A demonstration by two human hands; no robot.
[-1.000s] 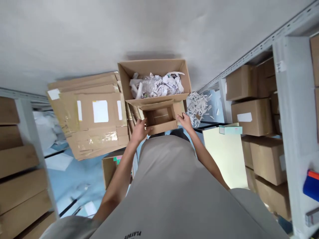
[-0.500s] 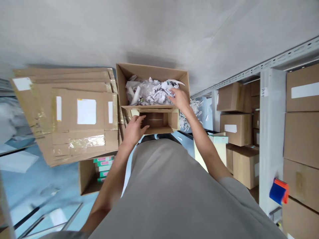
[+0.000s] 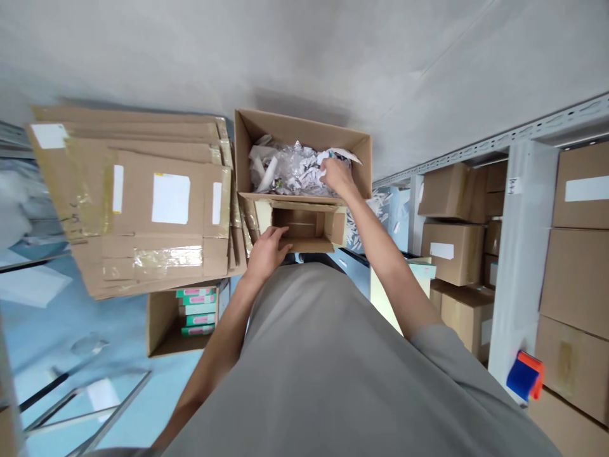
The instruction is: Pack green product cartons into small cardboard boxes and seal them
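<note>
My left hand [image 3: 267,251] grips the near edge of a small open cardboard box [image 3: 304,227], fingers curled over its rim. Just beyond it stands a larger open cardboard box [image 3: 247,143] full of crumpled white paper and clear plastic scraps [image 3: 290,171]. My right hand [image 3: 335,176] reaches into that larger box with its fingers closed on some of the crumpled paper. My grey shirt fills the lower middle of the view.
A stack of flattened cardboard cartons [image 3: 137,203] leans at the left. Below it an open carton [image 3: 162,317] holds green and pink packets [image 3: 196,311]. Metal shelving [image 3: 518,254] with sealed cartons [image 3: 445,190] stands at the right, near a blue and orange object [image 3: 523,376]. White paper strips [image 3: 378,203] lie on the floor.
My right hand left the small box's right side and went up into the larger box, then closed on crumpled paper. My left hand stayed on the small box.
</note>
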